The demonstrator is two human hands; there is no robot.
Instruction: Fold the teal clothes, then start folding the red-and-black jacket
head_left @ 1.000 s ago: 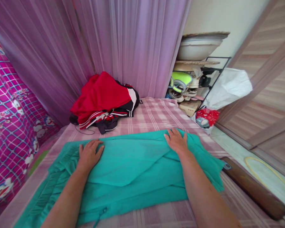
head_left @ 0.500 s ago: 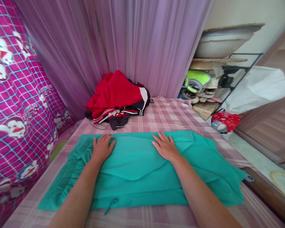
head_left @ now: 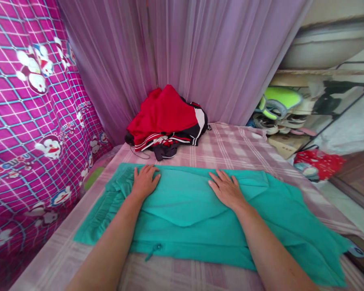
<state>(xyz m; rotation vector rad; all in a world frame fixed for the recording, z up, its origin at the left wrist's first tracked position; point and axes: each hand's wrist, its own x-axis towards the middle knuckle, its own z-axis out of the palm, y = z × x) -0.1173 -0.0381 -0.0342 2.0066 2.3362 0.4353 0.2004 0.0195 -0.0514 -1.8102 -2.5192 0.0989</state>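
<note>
Soft, even daylight fills the scene, glowing through the sheer purple curtain (head_left: 182, 60) at the far side and leaving only faint shadows beneath the forearms on the teal cloth (head_left: 200, 218). The centre is sharp and colours are saturated. Toward the right edge the shelf (head_left: 315, 101) is smeared with blur, and the wide lens bows straight lines at both sides.

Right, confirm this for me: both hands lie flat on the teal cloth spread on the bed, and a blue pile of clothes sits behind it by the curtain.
One detail is off: the pile of clothes is red with black and white, not blue, as the head view shows. The rest holds: the left hand and right hand lie flat on the teal cloth spread on the bed, and the pile sits behind it by the curtain.
</note>
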